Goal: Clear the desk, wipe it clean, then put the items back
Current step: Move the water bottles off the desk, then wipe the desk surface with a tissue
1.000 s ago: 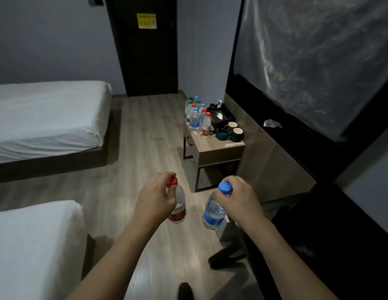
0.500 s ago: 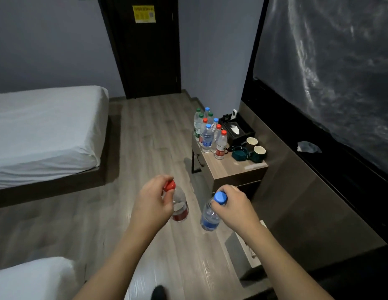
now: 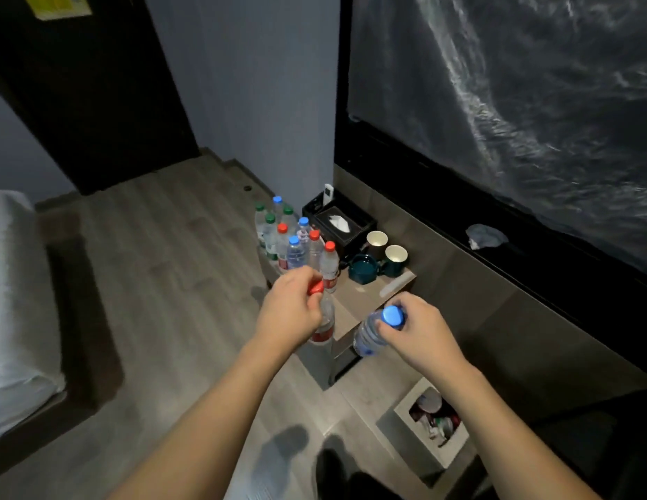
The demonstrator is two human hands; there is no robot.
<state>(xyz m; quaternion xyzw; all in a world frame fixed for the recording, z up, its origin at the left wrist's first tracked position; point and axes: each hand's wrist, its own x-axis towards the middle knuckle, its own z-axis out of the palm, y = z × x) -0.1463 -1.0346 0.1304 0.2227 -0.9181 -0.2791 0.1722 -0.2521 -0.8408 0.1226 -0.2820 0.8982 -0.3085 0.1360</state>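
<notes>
Head view: distance to the small wooden worktop (image 3: pixel 365 301) has closed over the last second, and both carried bottles now hang over its near edge. The left hand (image 3: pixel 291 313) pinches the red-capped clear plastic bottle (image 3: pixel 324 319) by its neck; the right hand (image 3: pixel 417 328) has its grip curled round the blue-capped clear plastic bottle (image 3: pixel 369 335) just under the cap. Other capped bottles (image 3: pixel 296 240) already crowd the worktop's far corner, so setting these two down looks imminent.

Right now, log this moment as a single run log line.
left hand grips red-capped bottle | right hand grips blue-capped bottle | both held over small table front edge | table bottles standing
</notes>
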